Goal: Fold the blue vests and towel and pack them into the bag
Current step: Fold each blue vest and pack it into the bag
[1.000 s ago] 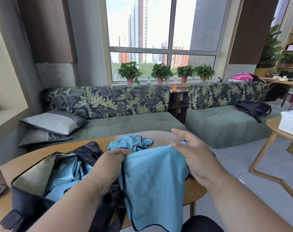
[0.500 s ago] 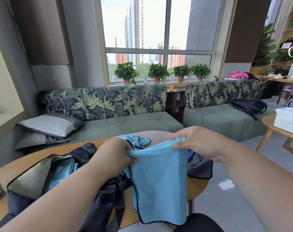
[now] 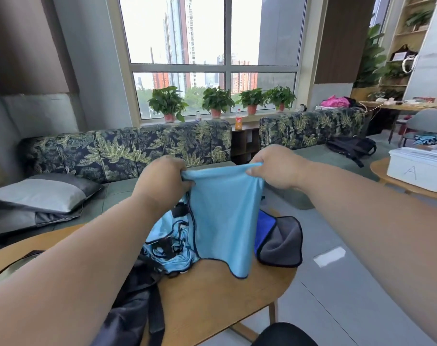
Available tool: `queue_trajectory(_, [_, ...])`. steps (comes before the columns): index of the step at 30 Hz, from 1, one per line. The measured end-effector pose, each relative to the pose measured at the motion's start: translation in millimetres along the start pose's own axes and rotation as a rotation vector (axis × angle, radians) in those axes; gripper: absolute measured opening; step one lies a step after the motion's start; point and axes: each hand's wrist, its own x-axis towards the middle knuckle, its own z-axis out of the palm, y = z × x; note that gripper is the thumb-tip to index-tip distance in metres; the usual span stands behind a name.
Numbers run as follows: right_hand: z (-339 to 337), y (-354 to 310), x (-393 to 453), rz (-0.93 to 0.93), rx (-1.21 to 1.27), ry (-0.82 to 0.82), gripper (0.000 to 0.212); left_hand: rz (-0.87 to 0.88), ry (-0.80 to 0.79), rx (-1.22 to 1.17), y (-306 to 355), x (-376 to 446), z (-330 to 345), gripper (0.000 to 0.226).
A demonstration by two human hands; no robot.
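Two bare hands hold a light blue towel (image 3: 225,216) up over the round wooden table (image 3: 212,303); the left hand (image 3: 162,181) has its fingers curled tight round the towel's top left corner, and the right hand (image 3: 274,168) pinches the top right corner between thumb and bent fingers; the upper edge runs taut between them, and the cloth hangs down with its dark-piped lower edge reaching the tabletop; beneath and to the left of it a crumpled blue vest (image 3: 167,248) with dark trim lies on the table, touching the hanging cloth; just left of that the dark bag (image 3: 135,303) sprawls over the near edge of the table, partly hidden by the left forearm, so its opening cannot be made out; to the right, a royal blue and grey cloth (image 3: 279,240) lies at the table's rim; behind stands a sofa (image 3: 127,151) with a leaf-print backrest and a grey cushion (image 3: 42,193); four potted plants (image 3: 216,102) line the windowsill; a white box (image 3: 419,171) marked A sits on a side table at right.
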Motion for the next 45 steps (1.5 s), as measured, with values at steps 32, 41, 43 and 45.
queue_trajectory(32, [207.4,56.0,-221.2,0.051,0.176,-0.173,0.022,-0.037,-0.346,-0.102,-58.7,-268.7,114.9,0.023])
queue_trajectory(41, [181.0,68.1,-170.4,0.217,0.596,-0.1,0.017,-0.162,-0.489,-0.264,-56.2,-186.7,84.0,0.008])
queue_trajectory(43, [184.0,77.8,-143.8,0.282,0.673,-0.097,0.025,-0.175,-0.508,-0.246,-58.8,-151.4,99.4,0.01])
queue_trajectory(45, [192.2,90.5,-115.0,0.351,0.761,-0.091,0.03,-0.204,-0.495,-0.264,-57.7,-117.9,122.6,0.017])
